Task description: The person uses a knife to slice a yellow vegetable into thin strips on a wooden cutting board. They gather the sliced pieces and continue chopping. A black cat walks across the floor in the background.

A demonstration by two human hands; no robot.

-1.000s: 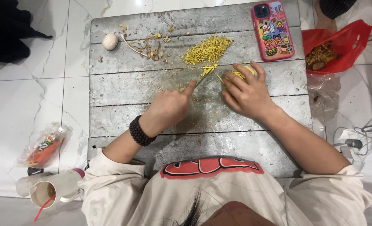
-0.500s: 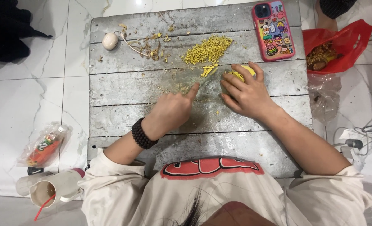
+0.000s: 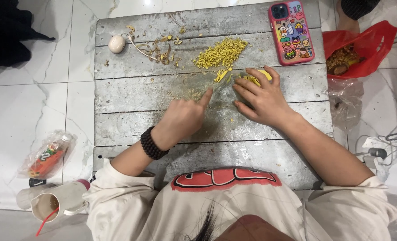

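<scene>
My left hand grips a thin knife, its index finger stretched along the blade. The blade tip lies by a few yellow slivers on the grey plank board. My right hand presses down on a yellow chunk just right of the blade, fingers curled over it. A heap of chopped yellow bits lies just beyond both hands. A dark bead bracelet circles my left wrist.
A phone in a colourful case lies at the board's far right. A red plastic bag of brown scraps sits beside it. A pale round bulb and peelings lie far left. A bagged bottle and a cup stand on the tiled floor.
My left hand has slid slightly back and left with the knife. My right hand stays on the yellow chunk.
</scene>
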